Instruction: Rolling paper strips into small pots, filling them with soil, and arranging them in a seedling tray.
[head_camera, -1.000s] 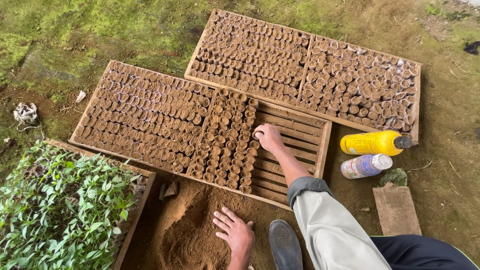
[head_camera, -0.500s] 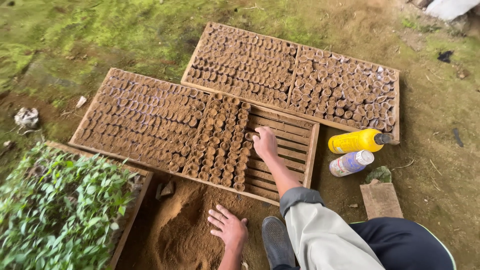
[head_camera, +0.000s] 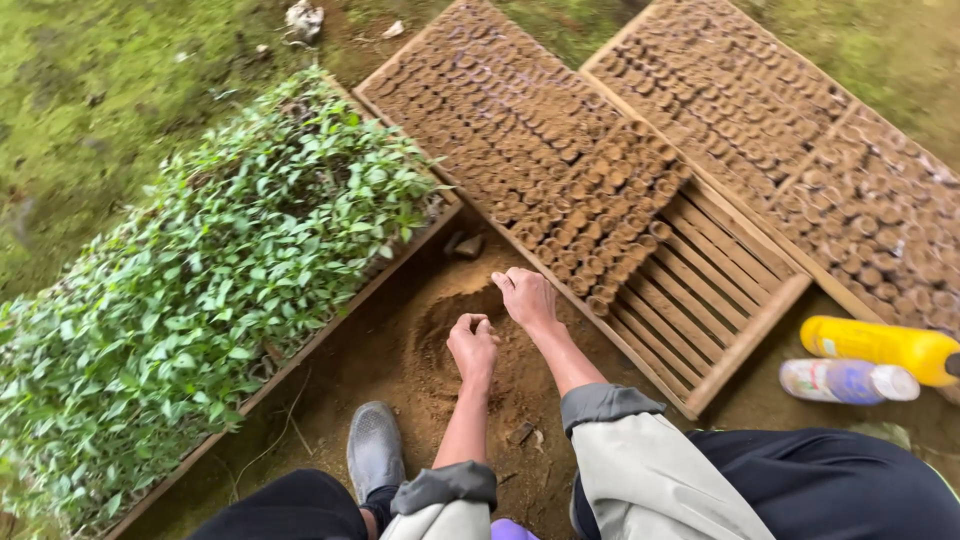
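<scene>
Bare earth ground is seen; loose, crumbly soil pile (head_camera: 455, 345) is pinched by the left hand (head_camera: 472, 345); right hand (head_camera: 527, 297) is curled beside it, contents untold; best scooped from beneath.

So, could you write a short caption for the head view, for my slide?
Both hands, left hand and right hand, over a soil pile beside a wooden tray of soil-filled pots.

Yellow bottle (head_camera: 885, 348) cut off rightward

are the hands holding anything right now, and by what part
Cannot be told: the left hand and right hand are curled over the soil pile, perhaps pinching soil; nothing distinct shows.
</scene>
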